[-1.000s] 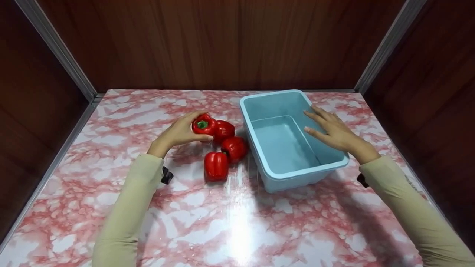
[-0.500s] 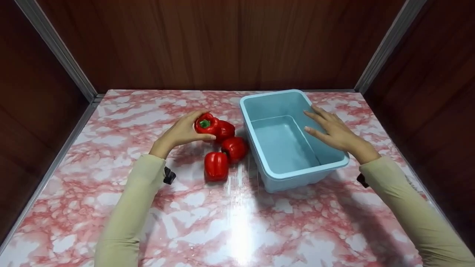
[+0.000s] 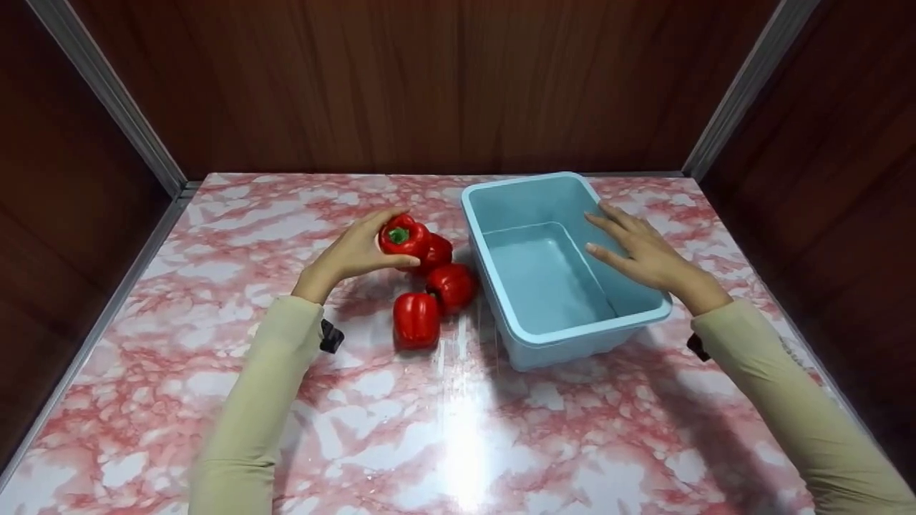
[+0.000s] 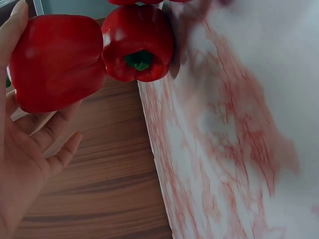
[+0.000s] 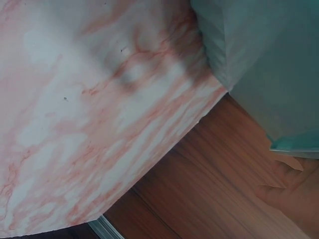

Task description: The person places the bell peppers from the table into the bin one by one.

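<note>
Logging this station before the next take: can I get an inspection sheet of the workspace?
Surface: pink-and-white marbled tabletop, glare patch near the middle.
Job's things: four glossy red bell peppers; one held, three lying beside the empty light-blue plastic tub.
Clutter: nothing seen.
Hands: left hand grips the held pepper; right hand rests open on the tub's rim.
Cables: nothing seen.
Surroundings: dark wood-panelled walls.

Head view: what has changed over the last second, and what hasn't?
The left hand, gripping a red pepper, has lifted it slightly and carried it right, toward the blue bin. The right hand stays on the bin's rim; the other three peppers haven't moved.
</note>
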`<state>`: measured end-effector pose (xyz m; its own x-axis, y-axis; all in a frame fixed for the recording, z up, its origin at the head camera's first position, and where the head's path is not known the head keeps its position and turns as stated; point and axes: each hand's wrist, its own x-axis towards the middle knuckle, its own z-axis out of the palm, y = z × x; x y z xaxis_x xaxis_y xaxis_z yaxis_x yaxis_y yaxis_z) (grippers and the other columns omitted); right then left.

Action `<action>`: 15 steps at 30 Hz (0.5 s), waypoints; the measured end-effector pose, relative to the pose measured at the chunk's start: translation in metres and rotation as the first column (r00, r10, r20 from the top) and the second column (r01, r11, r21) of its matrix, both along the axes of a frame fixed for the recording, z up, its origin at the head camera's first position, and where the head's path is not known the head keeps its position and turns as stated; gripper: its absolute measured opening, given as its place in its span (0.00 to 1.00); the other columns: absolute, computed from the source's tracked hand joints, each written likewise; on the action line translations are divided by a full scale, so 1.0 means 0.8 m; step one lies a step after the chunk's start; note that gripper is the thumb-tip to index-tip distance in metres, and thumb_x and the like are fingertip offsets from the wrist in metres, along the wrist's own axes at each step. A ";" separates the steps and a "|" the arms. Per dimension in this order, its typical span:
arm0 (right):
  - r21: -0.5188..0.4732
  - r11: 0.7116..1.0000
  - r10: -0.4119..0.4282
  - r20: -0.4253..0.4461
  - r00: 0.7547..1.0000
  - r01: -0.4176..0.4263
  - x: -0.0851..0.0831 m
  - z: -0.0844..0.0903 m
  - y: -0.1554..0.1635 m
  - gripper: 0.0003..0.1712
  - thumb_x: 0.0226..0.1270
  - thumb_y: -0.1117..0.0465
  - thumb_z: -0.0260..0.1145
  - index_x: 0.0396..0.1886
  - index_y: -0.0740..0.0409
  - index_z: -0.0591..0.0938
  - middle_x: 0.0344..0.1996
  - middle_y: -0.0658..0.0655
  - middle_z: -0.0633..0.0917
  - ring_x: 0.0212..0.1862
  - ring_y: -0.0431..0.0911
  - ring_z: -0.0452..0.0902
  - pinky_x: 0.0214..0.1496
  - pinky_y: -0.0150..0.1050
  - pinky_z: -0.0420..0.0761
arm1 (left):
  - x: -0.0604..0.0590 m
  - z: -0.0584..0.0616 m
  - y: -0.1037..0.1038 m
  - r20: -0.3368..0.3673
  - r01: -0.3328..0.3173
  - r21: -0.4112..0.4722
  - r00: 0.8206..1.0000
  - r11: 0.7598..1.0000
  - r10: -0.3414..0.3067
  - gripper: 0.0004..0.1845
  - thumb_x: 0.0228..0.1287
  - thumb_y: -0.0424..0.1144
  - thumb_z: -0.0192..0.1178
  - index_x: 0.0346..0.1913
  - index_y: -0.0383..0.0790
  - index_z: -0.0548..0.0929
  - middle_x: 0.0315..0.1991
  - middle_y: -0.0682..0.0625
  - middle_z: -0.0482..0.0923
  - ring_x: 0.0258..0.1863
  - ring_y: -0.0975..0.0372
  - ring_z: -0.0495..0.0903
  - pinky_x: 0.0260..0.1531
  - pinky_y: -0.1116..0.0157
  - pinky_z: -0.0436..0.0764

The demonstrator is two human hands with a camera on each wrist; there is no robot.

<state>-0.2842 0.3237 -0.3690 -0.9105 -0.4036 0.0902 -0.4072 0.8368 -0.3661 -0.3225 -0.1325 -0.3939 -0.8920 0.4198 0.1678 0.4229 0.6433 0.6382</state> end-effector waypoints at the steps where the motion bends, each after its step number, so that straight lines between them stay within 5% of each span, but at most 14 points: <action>1: -0.002 1.000 0.005 -0.005 1.000 -0.005 0.000 0.000 0.000 0.35 0.67 0.39 0.51 0.71 0.38 0.56 0.73 0.53 0.48 0.72 0.58 0.42 0.67 0.65 0.40 | 0.000 0.000 0.001 -0.007 0.004 0.000 1.000 1.000 -0.004 0.50 0.38 0.69 0.65 0.68 0.59 0.61 0.65 0.50 0.64 0.62 0.56 0.66 0.58 0.50 0.69; 15: -0.010 1.000 -0.012 0.008 1.000 0.012 0.000 0.000 -0.001 0.35 0.67 0.39 0.51 0.71 0.38 0.57 0.73 0.53 0.48 0.72 0.59 0.42 0.67 0.66 0.41 | 0.002 0.004 0.004 -0.016 0.011 0.009 1.000 1.000 -0.011 0.50 0.37 0.70 0.65 0.67 0.60 0.62 0.66 0.51 0.64 0.63 0.56 0.65 0.57 0.51 0.71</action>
